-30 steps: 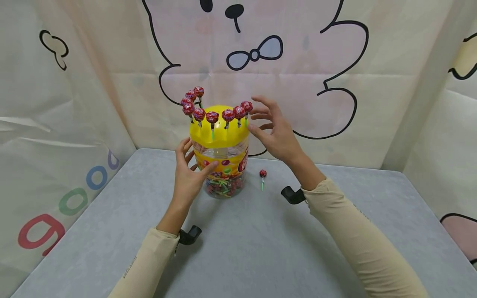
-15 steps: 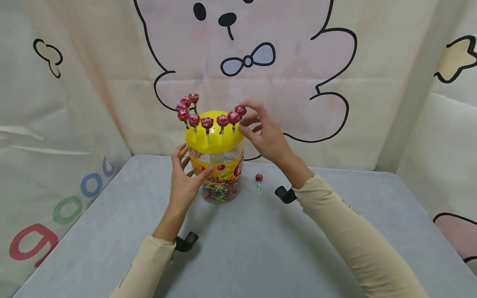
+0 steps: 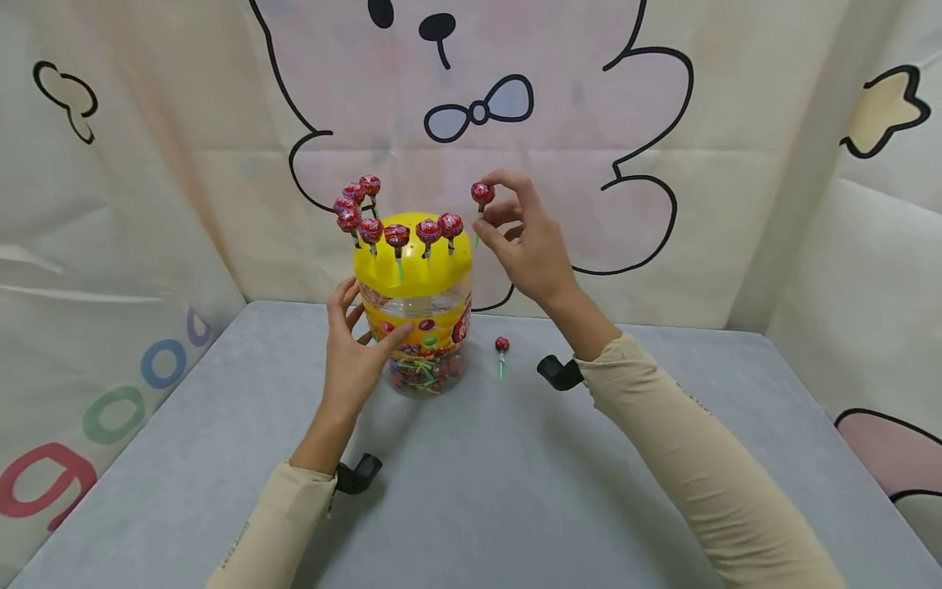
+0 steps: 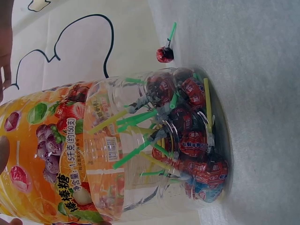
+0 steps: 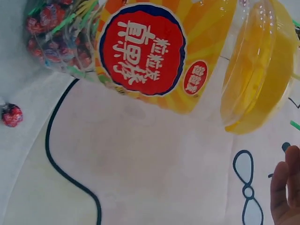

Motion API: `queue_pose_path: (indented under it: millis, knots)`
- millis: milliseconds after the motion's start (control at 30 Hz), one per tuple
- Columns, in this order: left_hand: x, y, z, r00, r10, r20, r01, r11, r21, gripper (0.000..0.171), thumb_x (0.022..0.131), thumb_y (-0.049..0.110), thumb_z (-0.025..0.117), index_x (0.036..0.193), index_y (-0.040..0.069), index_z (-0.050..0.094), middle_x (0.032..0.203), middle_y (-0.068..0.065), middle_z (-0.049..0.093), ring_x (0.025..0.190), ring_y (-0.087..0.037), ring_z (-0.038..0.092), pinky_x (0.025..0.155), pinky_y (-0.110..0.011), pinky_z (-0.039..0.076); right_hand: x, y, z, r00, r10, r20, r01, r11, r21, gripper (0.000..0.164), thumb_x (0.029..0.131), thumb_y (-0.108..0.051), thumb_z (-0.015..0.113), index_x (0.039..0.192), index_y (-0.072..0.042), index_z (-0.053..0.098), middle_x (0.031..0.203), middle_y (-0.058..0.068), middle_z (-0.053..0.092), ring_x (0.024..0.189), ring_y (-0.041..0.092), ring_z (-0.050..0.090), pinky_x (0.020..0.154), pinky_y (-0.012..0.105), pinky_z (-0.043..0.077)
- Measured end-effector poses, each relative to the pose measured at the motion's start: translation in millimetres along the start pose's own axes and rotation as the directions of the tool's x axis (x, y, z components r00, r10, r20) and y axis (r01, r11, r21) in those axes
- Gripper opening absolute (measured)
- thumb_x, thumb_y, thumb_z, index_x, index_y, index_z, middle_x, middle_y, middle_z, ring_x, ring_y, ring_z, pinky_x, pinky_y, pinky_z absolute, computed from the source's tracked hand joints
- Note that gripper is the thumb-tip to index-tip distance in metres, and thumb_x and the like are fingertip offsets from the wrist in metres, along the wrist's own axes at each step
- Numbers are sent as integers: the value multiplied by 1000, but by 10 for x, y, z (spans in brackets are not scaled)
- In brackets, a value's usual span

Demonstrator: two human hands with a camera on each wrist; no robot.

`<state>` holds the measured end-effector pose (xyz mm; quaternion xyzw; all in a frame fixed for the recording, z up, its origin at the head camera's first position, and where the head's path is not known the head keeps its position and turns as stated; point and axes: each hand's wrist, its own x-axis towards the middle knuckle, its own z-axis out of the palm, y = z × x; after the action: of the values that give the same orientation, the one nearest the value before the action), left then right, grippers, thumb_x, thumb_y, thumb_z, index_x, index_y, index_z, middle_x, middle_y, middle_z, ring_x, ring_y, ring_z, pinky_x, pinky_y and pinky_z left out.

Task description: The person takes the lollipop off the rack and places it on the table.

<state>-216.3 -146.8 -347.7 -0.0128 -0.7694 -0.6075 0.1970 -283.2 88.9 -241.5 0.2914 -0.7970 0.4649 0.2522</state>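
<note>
A clear plastic jar (image 3: 455,304) with an orange label and a yellow lid (image 3: 412,274) stands on the table, lollipops (image 4: 192,140) piled in its bottom. Several red-wrapped lollipops (image 3: 397,236) stick up around the lid's edge. My left hand (image 3: 352,360) grips the jar's side, thumb across the front and fingers around the left. Up to the right of the lid, my right hand (image 3: 533,249) pinches one lollipop (image 3: 482,194) between thumb and index finger, its green stick pointing down, apart from the lid. In the right wrist view only some fingers (image 5: 280,190) show.
One loose lollipop (image 3: 502,345) lies on the grey table (image 3: 471,491) to the right of the jar. A cloth backdrop with cartoon drawings (image 3: 478,114) hangs right behind the table. Black wrist mounts (image 3: 559,373) jut from both sleeves.
My right hand has closed on the rightmost lollipop of the lid's row and lifted it up and away to the right. My left hand still holds the jar.
</note>
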Motion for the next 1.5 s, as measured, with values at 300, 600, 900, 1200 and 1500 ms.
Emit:
queue_pose_path:
  millis: [300, 600, 900, 1200, 1500]
  knots:
    - [8, 20, 0, 1000, 1, -4, -1, 1000, -6, 87, 83, 36, 80, 150, 42, 25, 160, 5, 27, 146, -30, 32, 114, -56, 39, -352, 346, -113, 964, 250, 88, -243, 967, -81, 52, 95, -21, 68, 141, -28, 44, 103, 9, 71, 92, 23, 66, 84, 41, 57]
    - [2, 15, -10, 1000, 6, -2, -6, 1000, -4, 86, 84, 34, 80, 150, 44, 25, 160, 9, 27, 145, -30, 32, 113, -57, 39, -721, 757, -25, 865, 443, 237, -417, 896, -153, 53, 95, -18, 69, 142, -22, 44, 102, 10, 76, 98, 26, 70, 88, 46, 55]
    - [-13, 21, -3, 1000, 2, -1, -2, 1000, 1, 86, 85, 34, 79, 150, 43, 25, 160, 8, 26, 145, -30, 32, 114, -57, 39, -912, 975, 31, 776, 561, 289, -525, 828, -199, 53, 94, -20, 70, 141, -21, 46, 105, 10, 76, 100, 26, 69, 80, 38, 54]
    - [12, 33, 3, 1000, 5, 6, -5, 1000, -1, 87, 84, 34, 80, 151, 44, 24, 160, 9, 27, 145, -28, 33, 114, -57, 39, -1023, 1115, 51, 748, 589, 307, -557, 808, -194, 50, 93, -20, 71, 137, -22, 48, 103, 11, 76, 91, 24, 68, 72, 30, 49]
    - [-14, 24, -4, 1000, -5, 11, 5, 1000, -11, 87, 85, 32, 80, 151, 42, 24, 161, 9, 26, 145, -29, 33, 113, -59, 39, -1102, 1203, 38, 720, 625, 302, -576, 781, -242, 50, 93, -22, 72, 138, -22, 50, 104, 9, 76, 90, 21, 66, 70, 28, 47]
